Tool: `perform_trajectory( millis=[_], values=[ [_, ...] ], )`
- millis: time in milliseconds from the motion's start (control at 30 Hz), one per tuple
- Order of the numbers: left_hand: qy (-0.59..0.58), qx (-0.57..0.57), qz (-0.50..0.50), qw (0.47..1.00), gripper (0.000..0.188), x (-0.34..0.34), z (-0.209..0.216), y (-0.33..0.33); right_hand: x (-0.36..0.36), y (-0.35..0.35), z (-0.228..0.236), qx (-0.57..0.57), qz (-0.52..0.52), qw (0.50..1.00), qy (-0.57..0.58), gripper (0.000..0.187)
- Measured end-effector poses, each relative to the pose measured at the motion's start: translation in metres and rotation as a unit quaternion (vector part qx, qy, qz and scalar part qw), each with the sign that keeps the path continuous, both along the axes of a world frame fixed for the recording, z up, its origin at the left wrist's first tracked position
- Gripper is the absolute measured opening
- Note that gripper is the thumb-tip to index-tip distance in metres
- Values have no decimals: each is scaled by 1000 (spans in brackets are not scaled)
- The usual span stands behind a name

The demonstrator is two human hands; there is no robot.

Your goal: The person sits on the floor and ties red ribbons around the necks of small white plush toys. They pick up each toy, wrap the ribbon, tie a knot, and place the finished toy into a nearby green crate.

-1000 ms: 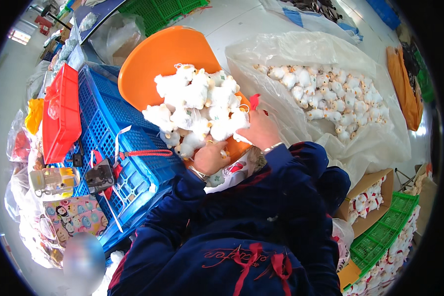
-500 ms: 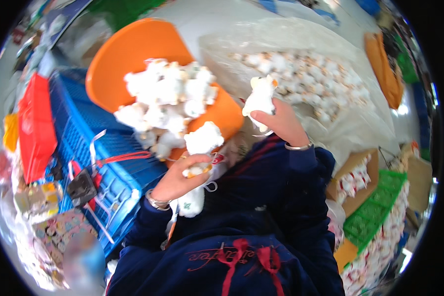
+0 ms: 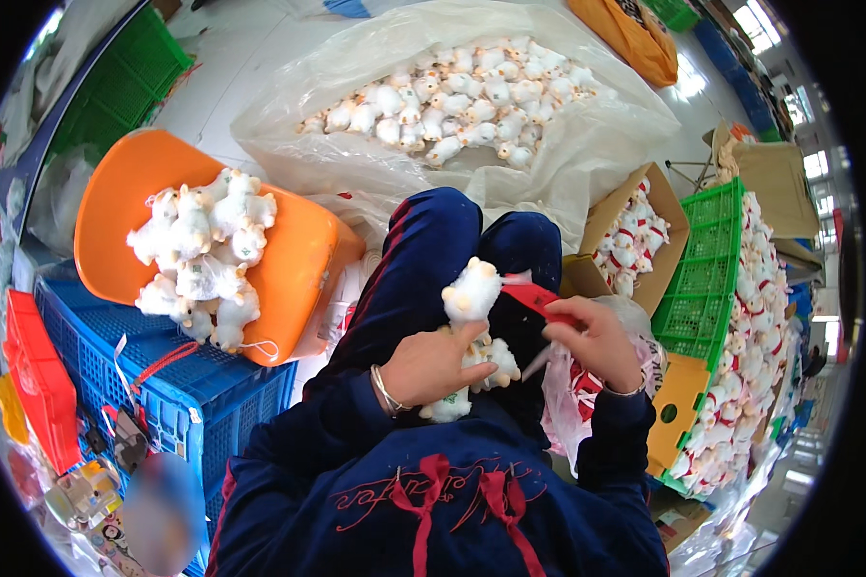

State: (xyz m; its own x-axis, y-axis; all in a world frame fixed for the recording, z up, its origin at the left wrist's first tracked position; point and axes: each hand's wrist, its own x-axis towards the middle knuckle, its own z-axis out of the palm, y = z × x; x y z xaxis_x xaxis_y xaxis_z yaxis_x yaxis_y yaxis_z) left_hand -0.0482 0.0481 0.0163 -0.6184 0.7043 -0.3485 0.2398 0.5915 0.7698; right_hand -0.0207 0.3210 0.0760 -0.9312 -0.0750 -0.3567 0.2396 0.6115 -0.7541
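Over my lap, my left hand (image 3: 431,367) is closed round a small white plush toy (image 3: 472,290), its fluffy round end sticking up above the thumb. More white plush toys (image 3: 446,405) rest against my lap beneath that hand, partly hidden by it. My right hand (image 3: 594,337) pinches a flat red cloth strip (image 3: 534,296), whose pale end reaches the side of the toy. Below the right hand sits a clear pink-tinted plastic bag (image 3: 561,409) with red pieces inside.
An orange chair-like seat (image 3: 303,255) piled with white plush toys (image 3: 207,240) stands left, beside a blue crate (image 3: 168,385). Ahead lies a large clear plastic sheet (image 3: 289,106) with many plush toys. At right are a cardboard box (image 3: 669,207) of red-scarfed toys and a green crate (image 3: 698,279).
The plush toy my right hand held is out of that hand, which now pinches a red cloth strip. The view has swung right. My left hand still grips a plush toy.
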Motion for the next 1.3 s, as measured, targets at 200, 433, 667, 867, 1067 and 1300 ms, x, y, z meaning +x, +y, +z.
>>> perform_trajectory(
  millis=[200, 433, 667, 867, 1067, 1300],
  values=[
    [39, -36, -52, 997, 59, -14, -1, 1, 18, 23, -14, -249, -190, 945, 98, 20],
    [16, 29, 203, 979, 42, -58, 44, -66, 19, 36, -48, -303, -265, 909, 113, 20],
    [457, -102, 420, 777, 45, -115, 44, -236, 13, 30, -89, -187, -230, 951, 88, 29],
    [308, -333, 411, 791, 78, -124, -26, -294, 5, 29, -105, -77, -172, 979, 77, 25],
    [291, -237, 457, 806, 68, -128, -18, -302, 8, 34, -86, -178, -242, 950, 86, 16],
    [154, 254, 580, 758, 44, -94, 66, -272, 19, 49, -96, -129, -287, 939, 138, 22]
  ],
)
